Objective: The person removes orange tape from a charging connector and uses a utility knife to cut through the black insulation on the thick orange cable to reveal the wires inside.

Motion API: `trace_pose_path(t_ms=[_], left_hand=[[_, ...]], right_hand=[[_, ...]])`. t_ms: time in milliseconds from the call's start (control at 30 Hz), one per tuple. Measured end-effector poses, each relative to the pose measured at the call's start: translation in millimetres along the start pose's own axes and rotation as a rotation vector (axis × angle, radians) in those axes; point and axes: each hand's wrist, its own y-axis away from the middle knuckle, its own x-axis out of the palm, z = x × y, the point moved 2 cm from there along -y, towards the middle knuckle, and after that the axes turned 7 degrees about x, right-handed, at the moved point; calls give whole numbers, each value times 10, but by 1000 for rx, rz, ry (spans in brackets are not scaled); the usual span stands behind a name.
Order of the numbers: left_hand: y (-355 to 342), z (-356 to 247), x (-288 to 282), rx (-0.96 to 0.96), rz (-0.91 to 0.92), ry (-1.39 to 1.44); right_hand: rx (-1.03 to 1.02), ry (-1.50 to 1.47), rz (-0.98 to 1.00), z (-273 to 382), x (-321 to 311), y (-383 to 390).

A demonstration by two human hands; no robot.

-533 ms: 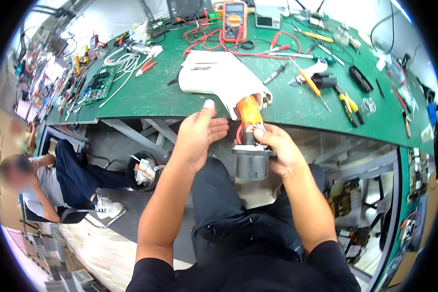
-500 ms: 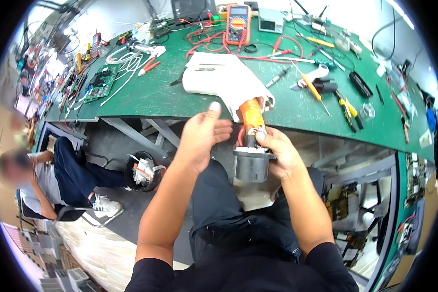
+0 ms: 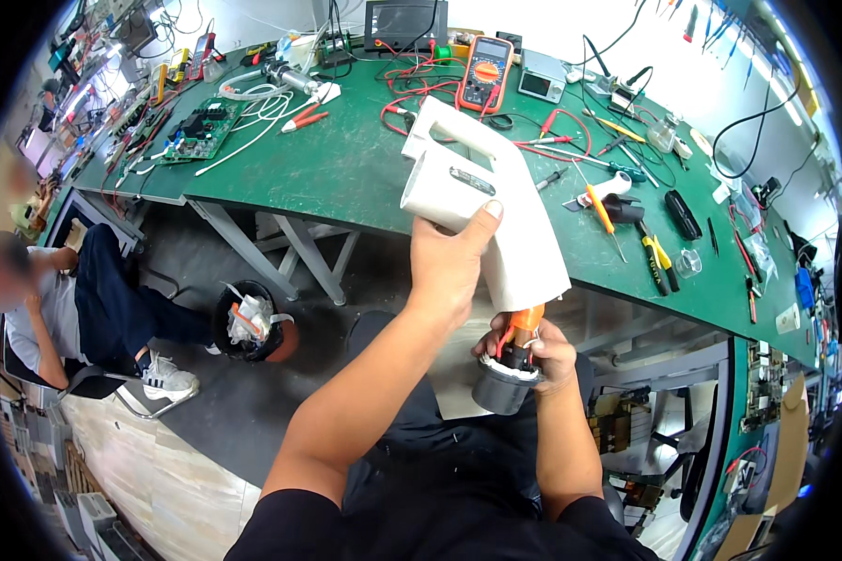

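Observation:
A white plastic housing with a loop handle and a short round tube [image 3: 524,220], like the body of a handheld vacuum, is held up off the table's front edge. My left hand [image 3: 449,266] grips it by the tube, thumb on top. Below its lower end, my right hand [image 3: 554,355] holds a black round motor-like unit [image 3: 502,388]. An orange-wrapped core [image 3: 528,320] rises from that unit and its top goes into the housing's lower opening. Red and white wires show around the core. Some of my right fingers are hidden behind the unit.
On the green workbench [image 3: 346,178] lie an orange multimeter [image 3: 485,73] with red leads, a circuit board [image 3: 201,129], an orange screwdriver [image 3: 601,210], yellow-black pliers [image 3: 660,257] and a black case [image 3: 683,215]. A bin [image 3: 243,323] stands beneath; a seated person [image 3: 94,290] is at left.
My left hand has gone from open beside the housing to gripping it. The housing has been lifted and turned more upright. The black unit has moved down and slightly right, tilting.

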Motion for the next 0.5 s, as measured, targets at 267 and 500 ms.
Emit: trace_pose_path(t_ms=[267, 500], left_hand=[[103, -66, 300, -63, 124, 260], [330, -228, 229, 94, 235, 75]], right_hand=[[-24, 81, 57, 194, 190, 156], [60, 239, -222, 232, 559, 165]])
